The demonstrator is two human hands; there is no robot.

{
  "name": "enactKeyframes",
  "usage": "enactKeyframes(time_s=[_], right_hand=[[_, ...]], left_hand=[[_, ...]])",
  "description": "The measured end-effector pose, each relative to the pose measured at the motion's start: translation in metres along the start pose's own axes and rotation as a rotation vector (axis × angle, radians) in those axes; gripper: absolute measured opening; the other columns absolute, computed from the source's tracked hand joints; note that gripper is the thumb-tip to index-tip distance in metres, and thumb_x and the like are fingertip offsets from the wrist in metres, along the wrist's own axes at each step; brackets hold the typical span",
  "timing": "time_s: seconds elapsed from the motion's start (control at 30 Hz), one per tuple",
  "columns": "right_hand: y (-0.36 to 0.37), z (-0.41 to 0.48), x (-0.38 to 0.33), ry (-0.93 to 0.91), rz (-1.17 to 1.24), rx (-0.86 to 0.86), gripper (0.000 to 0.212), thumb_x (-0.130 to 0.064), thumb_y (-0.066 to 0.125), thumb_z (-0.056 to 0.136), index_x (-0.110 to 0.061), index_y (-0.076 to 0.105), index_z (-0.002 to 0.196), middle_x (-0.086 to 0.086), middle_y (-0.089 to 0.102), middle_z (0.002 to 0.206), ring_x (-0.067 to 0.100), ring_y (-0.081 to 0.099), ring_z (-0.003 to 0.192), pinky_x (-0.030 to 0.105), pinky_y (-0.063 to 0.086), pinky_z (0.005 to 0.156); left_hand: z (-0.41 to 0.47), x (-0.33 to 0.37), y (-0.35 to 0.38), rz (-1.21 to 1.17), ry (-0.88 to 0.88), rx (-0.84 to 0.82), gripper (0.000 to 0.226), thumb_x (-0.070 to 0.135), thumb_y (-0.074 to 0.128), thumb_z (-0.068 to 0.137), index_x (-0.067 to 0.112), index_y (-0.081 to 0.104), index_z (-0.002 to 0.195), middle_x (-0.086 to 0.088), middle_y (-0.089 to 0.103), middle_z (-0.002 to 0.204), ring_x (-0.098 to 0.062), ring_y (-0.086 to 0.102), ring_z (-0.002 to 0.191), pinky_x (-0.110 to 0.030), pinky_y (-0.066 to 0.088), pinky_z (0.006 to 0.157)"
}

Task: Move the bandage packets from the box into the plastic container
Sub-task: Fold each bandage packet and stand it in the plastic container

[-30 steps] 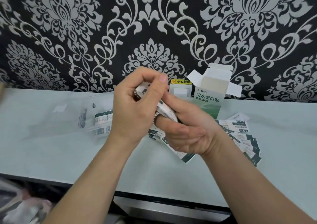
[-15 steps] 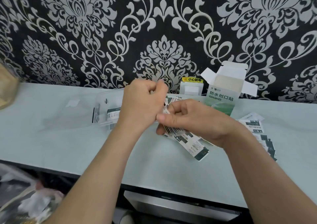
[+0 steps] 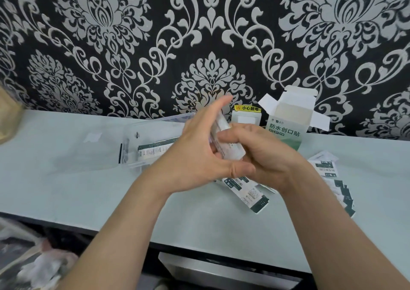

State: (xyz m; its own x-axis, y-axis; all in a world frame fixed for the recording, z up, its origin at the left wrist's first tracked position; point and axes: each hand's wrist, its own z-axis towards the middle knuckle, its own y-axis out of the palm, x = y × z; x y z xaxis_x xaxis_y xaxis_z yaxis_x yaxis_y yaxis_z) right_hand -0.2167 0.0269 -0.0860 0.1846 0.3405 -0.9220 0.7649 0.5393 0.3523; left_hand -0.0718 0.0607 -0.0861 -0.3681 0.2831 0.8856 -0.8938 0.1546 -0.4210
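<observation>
A stack of white bandage packets [image 3: 224, 142] stands on edge between both my hands above the counter. My right hand [image 3: 264, 154] grips the stack from the right. My left hand [image 3: 195, 156] presses flat against its left side with fingers stretched. The clear plastic container [image 3: 133, 147] lies just left of my hands, with a few packets [image 3: 153, 151] inside. The open green-and-white bandage box [image 3: 288, 123] stands behind my right hand, flaps up. Loose packets [image 3: 248, 194] lie under my hands, and more packets [image 3: 332, 178] are spread at the right.
The pale counter [image 3: 66, 189] runs along a black-and-silver patterned wall. A wall socket with a yellow warning label [image 3: 246, 115] sits behind my hands. The container's clear lid [image 3: 88, 149] lies open to the left. Plastic bags [image 3: 33, 263] lie below the counter's front edge.
My hands rose from the loose packets on the counter. The stack now stands upright between them, and my left hand has gone from a pinch to flat fingers against it.
</observation>
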Motion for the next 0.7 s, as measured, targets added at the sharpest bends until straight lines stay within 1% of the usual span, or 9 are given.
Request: enactKeyframes(time_s=[0.03,0.07,0.17,0.27,0.33,0.43,0.5,0.63,0.7], right_hand=[[0.001,0.0,-0.001,0.008,-0.003,-0.009,0.012,-0.005,0.057,0.084,-0.004,0.057,0.096,0.013,0.068,0.072,0.02,0.063,0.063,0.03,0.053,0.057],[0.002,0.0,-0.001,0.007,0.002,-0.02,0.014,-0.007,0.06,0.081,-0.005,0.056,0.094,0.012,0.068,0.071,0.019,0.063,0.062,0.028,0.052,0.053],[0.002,0.001,0.0,0.0,0.004,-0.058,0.036,-0.014,0.065,0.075,-0.005,0.055,0.108,0.014,0.069,0.078,0.02,0.066,0.067,0.027,0.053,0.053],[0.003,0.004,0.002,-0.027,0.007,-0.11,0.015,-0.011,0.065,0.08,-0.004,0.063,0.092,0.007,0.069,0.076,0.015,0.067,0.071,0.024,0.053,0.058],[0.005,0.006,0.002,-0.057,0.006,-0.127,0.007,-0.007,0.065,0.082,-0.008,0.062,0.088,0.005,0.069,0.074,0.013,0.068,0.071,0.024,0.052,0.058],[0.014,0.008,-0.003,-0.071,-0.026,-0.124,0.023,-0.003,0.062,0.082,0.005,0.054,0.102,0.005,0.065,0.068,0.01,0.066,0.059,0.021,0.051,0.047],[0.021,0.01,-0.004,-0.077,-0.084,-0.142,0.038,-0.002,0.064,0.08,0.012,0.05,0.112,0.013,0.065,0.076,0.014,0.068,0.061,0.023,0.052,0.049],[0.041,0.021,-0.006,-0.096,-0.115,-0.152,0.034,0.001,0.064,0.079,0.005,0.054,0.112,0.013,0.071,0.075,0.018,0.069,0.061,0.022,0.053,0.05],[0.052,0.031,-0.007,-0.092,-0.182,-0.111,0.024,0.0,0.067,0.081,0.0,0.056,0.102,0.018,0.071,0.079,0.022,0.068,0.066,0.025,0.055,0.053]], left_hand=[[0.0,-0.002,0.002,0.014,0.033,0.0,0.101,0.048,0.089,0.051,0.056,0.034,0.135,0.028,0.031,0.139,-0.03,0.049,0.126,-0.041,0.051,0.095],[-0.001,-0.004,0.002,0.032,0.056,0.022,0.095,0.045,0.087,0.052,0.052,0.039,0.134,0.027,0.033,0.134,-0.027,0.052,0.124,-0.042,0.053,0.092],[-0.004,-0.004,-0.001,0.205,0.11,0.11,0.076,0.041,0.079,0.058,0.037,0.051,0.128,0.014,0.037,0.125,-0.012,0.051,0.119,-0.034,0.056,0.087],[-0.008,-0.002,-0.006,0.54,0.169,0.167,0.066,0.037,0.074,0.061,0.034,0.052,0.124,0.012,0.036,0.123,-0.01,0.047,0.116,-0.034,0.05,0.092],[-0.01,0.001,-0.009,0.636,0.171,0.164,0.062,0.038,0.073,0.063,0.034,0.051,0.12,0.012,0.034,0.126,-0.011,0.045,0.115,-0.037,0.049,0.089],[-0.015,0.002,-0.018,0.497,0.124,0.143,0.06,0.042,0.077,0.062,0.037,0.051,0.115,0.019,0.034,0.126,-0.004,0.047,0.114,-0.036,0.05,0.089],[-0.019,0.0,-0.025,0.343,0.063,0.112,0.061,0.039,0.083,0.062,0.042,0.05,0.113,0.023,0.038,0.121,0.002,0.048,0.112,-0.033,0.05,0.092],[-0.028,-0.003,-0.042,0.165,0.004,0.134,0.069,0.026,0.088,0.063,0.041,0.052,0.12,0.022,0.042,0.121,0.004,0.053,0.111,-0.021,0.051,0.088],[-0.032,-0.006,-0.055,0.102,-0.025,0.167,0.081,0.024,0.089,0.062,0.045,0.046,0.128,0.023,0.041,0.129,0.007,0.05,0.116,-0.012,0.048,0.084]])
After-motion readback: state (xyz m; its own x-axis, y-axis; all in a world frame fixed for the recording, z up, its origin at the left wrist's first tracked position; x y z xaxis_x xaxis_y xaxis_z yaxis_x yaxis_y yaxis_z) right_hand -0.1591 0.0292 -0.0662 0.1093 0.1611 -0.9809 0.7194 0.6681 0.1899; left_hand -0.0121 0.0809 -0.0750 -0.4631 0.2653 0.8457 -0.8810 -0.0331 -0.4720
